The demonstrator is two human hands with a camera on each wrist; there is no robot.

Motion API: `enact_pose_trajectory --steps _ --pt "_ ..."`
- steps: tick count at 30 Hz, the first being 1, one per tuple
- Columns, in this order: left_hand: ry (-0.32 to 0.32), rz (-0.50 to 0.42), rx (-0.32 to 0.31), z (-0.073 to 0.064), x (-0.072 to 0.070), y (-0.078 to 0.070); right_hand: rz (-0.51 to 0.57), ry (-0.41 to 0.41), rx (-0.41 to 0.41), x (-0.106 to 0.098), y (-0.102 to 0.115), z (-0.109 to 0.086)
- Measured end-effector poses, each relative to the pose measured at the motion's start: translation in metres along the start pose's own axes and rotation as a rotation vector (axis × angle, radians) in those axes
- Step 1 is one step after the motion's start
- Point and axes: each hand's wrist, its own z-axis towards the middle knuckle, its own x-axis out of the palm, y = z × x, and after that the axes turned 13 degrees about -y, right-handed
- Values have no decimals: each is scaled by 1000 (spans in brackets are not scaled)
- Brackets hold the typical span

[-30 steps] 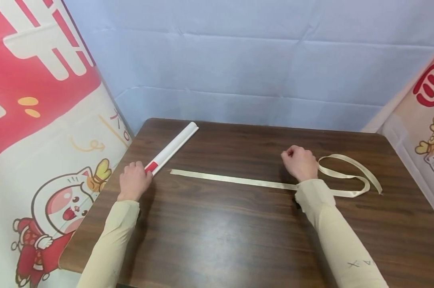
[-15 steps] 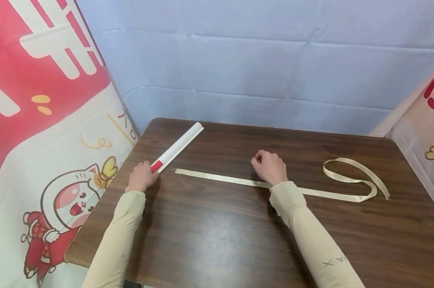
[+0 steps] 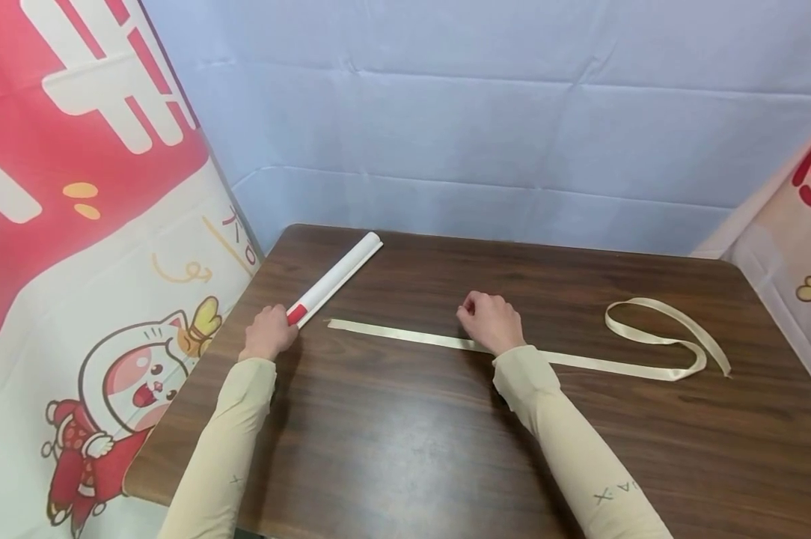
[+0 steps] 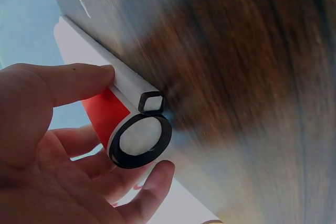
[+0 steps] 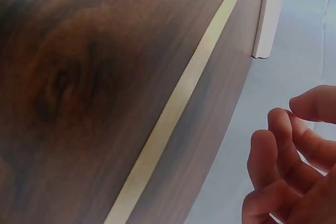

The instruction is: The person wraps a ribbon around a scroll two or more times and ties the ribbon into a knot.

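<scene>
My left hand (image 3: pixel 269 332) grips the near end of a rolled-up white sheet (image 3: pixel 338 275) with a red patch, which slants away across the left of the table. In the left wrist view the thumb lies on one side of the roll (image 4: pixel 84 51) and the fingers curl below it; its end shows dark layers round a hollow and a smaller folded tube alongside. A cream satin ribbon (image 3: pixel 405 334) stretches over the tabletop. Above its middle hovers my right hand (image 3: pixel 491 322), fingers loosely curled with nothing in them; the right wrist view shows it apart from the ribbon (image 5: pixel 178 98).
The brown wood-grain table (image 3: pixel 392 442) has a rounded back edge against a pale blue cloth backdrop (image 3: pixel 446 127). At the right the ribbon bends into an S-shaped loop. Printed cartoon banners (image 3: pixel 129 374) hang at the left and right sides.
My right hand has moved left along the ribbon, away from its looped end. The left hand stays on the roll. The head view has shifted slightly.
</scene>
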Motion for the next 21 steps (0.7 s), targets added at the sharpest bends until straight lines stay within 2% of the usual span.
enact_pose_trajectory --steps 9,15,21 --pt "10 -29 65 0 2 1 0 13 14 4 0 -2" --pt "24 -100 73 1 3 1 -2 27 28 6 -1 -4" --pt "63 -222 80 0 -4 -10 2 22 26 9 -3 -5"
